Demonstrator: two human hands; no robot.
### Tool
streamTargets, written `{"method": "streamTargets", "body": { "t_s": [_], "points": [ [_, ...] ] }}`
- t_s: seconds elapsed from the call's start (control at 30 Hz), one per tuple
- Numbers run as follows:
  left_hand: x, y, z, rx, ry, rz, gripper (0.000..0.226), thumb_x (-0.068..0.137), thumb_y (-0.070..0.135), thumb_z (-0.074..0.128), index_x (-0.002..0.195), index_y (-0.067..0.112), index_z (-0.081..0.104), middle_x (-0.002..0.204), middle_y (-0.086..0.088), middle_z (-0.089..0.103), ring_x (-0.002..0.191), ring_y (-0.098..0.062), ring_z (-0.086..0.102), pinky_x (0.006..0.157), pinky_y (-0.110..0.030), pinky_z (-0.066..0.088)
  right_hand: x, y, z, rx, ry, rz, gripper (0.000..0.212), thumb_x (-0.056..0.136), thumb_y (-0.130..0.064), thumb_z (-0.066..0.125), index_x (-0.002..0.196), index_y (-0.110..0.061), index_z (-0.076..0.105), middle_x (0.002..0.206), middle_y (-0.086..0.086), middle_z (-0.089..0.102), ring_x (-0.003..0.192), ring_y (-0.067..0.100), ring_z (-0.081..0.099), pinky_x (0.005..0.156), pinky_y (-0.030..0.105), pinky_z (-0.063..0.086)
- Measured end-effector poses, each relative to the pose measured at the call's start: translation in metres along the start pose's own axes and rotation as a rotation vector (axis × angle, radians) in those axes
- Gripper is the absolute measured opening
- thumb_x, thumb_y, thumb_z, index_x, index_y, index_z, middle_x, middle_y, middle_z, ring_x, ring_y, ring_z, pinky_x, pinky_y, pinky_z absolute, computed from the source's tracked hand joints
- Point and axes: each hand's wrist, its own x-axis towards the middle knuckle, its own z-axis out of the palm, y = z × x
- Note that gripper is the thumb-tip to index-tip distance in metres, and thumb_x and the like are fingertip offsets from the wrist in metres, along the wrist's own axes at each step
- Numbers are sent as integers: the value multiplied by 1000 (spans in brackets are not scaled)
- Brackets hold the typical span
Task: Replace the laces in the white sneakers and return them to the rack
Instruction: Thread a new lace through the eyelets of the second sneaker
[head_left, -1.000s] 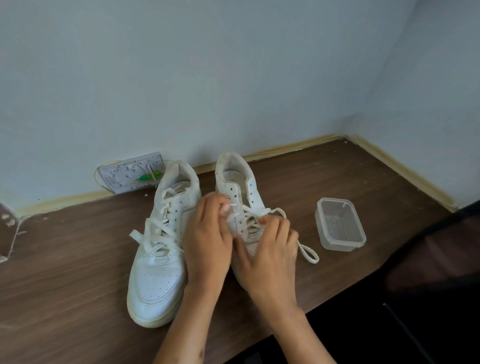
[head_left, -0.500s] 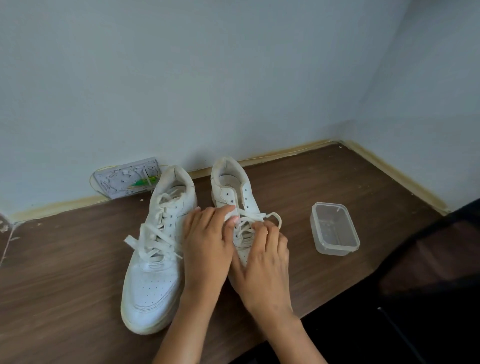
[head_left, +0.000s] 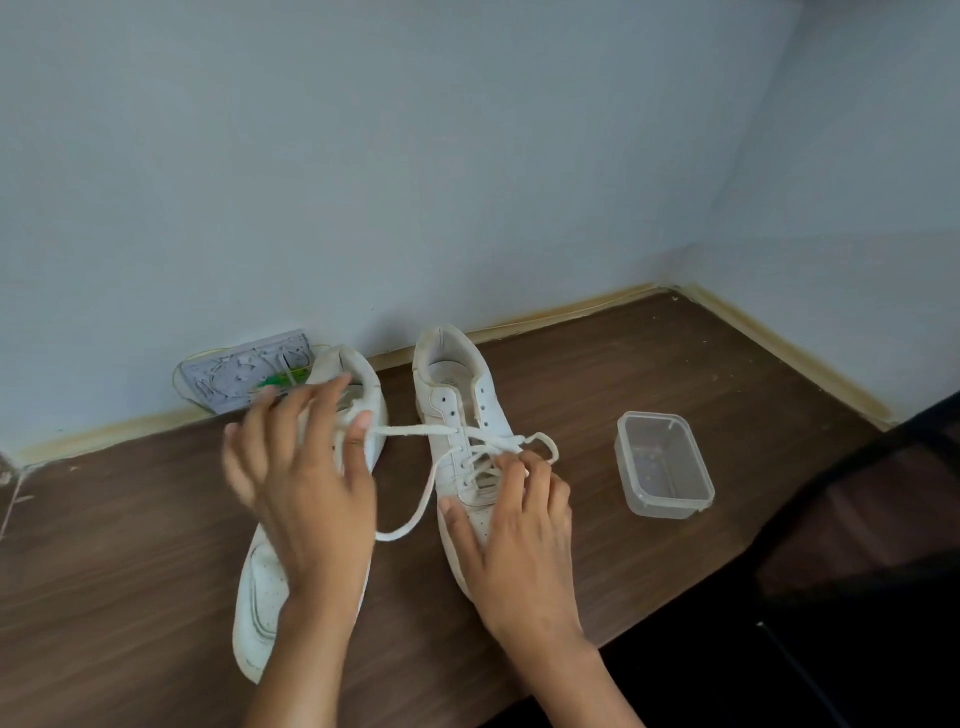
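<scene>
Two white sneakers stand side by side on the brown table, toes toward me. My left hand (head_left: 306, 493) hovers over the left sneaker (head_left: 260, 587), fingers spread and blurred. Its thumb pinches the white lace (head_left: 410, 431), which runs taut from an eyelet of the right sneaker (head_left: 447, 384). A slack loop of the same lace hangs down between the shoes. My right hand (head_left: 514, 540) rests on the right sneaker's front, with the thumb along its left side and the fingertips pressing on the crossed laces. A small lace loop pokes out beyond those fingertips.
A clear plastic container (head_left: 662, 465) sits to the right of the shoes. A grey socket plate (head_left: 234, 376) with wires leans on the wall behind the left sneaker. Walls close the table at the back and right. A dark chair (head_left: 857, 545) stands at lower right.
My left hand has left the right sneaker and swung left and up, drawing the lace out through an eyelet. The right hand stays on the shoe's front.
</scene>
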Motion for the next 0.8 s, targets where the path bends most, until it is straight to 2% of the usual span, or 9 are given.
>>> {"method": "streamTargets", "body": {
  "t_s": [0.1, 0.2, 0.3, 0.37, 0.5, 0.57, 0.63, 0.7, 0.8],
  "points": [
    [-12, 17, 12, 15, -197, 150, 39, 95, 33, 55, 133, 25, 60, 147, -4, 48, 143, -30, 33, 120, -51, 12, 0, 0, 1, 10, 1, -8, 54, 94, -58, 39, 127, -16, 45, 128, 6, 48, 113, 22, 47, 95, 38, 47],
    [-25, 30, 23, 25, -290, 169, 35, 95, 35, 52, 124, 20, 67, 143, -1, 54, 143, -25, 34, 120, -52, 14, -1, 1, 2, 10, 11, -23, 52, 93, -54, 45, 125, -14, 45, 126, 8, 50, 110, 23, 50, 92, 38, 49],
    [-27, 29, 26, -36, -221, 133, 19, 92, 24, 58, 101, 17, 74, 123, 1, 67, 135, -22, 46, 117, -53, 20, -1, 2, 2, 7, 16, -25, 52, 94, -56, 43, 125, -14, 45, 126, 8, 50, 110, 23, 50, 92, 38, 50],
    [-24, 27, 23, -85, -137, 129, 14, 91, 16, 61, 94, 16, 74, 114, 1, 70, 128, -22, 53, 115, -55, 24, -1, 2, 3, 8, 16, -24, 53, 94, -57, 41, 125, -14, 45, 126, 8, 50, 111, 24, 50, 92, 39, 50],
    [-8, 17, 9, -168, 124, -31, 15, 97, 15, 56, 92, 8, 69, 107, -5, 69, 114, -26, 61, 113, -56, 27, -1, 2, 3, -8, -9, -8, 56, 94, -61, 35, 128, -17, 43, 130, 7, 47, 118, 24, 44, 96, 41, 47],
    [0, 7, 4, -117, 168, -94, 16, 99, 19, 57, 100, 8, 69, 118, -7, 65, 122, -27, 56, 116, -54, 23, -1, 2, 3, -14, -18, 2, 56, 94, -62, 34, 128, -18, 42, 131, 7, 47, 121, 26, 43, 99, 42, 45],
    [1, 4, 2, -83, 77, -84, 25, 100, 26, 56, 116, 12, 68, 137, -7, 55, 138, -26, 41, 120, -50, 13, -1, 1, 3, -22, -12, 0, 54, 94, -61, 35, 127, -18, 43, 130, 8, 48, 121, 26, 46, 99, 41, 46],
    [-2, 7, 5, -59, -58, 48, 33, 97, 32, 56, 126, 20, 65, 147, -6, 47, 144, -28, 31, 121, -50, 8, 0, 1, 2, -19, -2, -5, 53, 94, -59, 37, 125, -17, 44, 128, 8, 49, 118, 26, 49, 96, 41, 47],
    [-10, 16, 14, -24, -224, 211, 26, 93, 37, 57, 111, 26, 73, 146, -4, 51, 145, -30, 30, 121, -54, 9, 0, 1, 1, -5, -9, -17, 53, 93, -58, 38, 125, -16, 43, 127, 8, 49, 116, 26, 51, 95, 40, 48]
  ]
}}
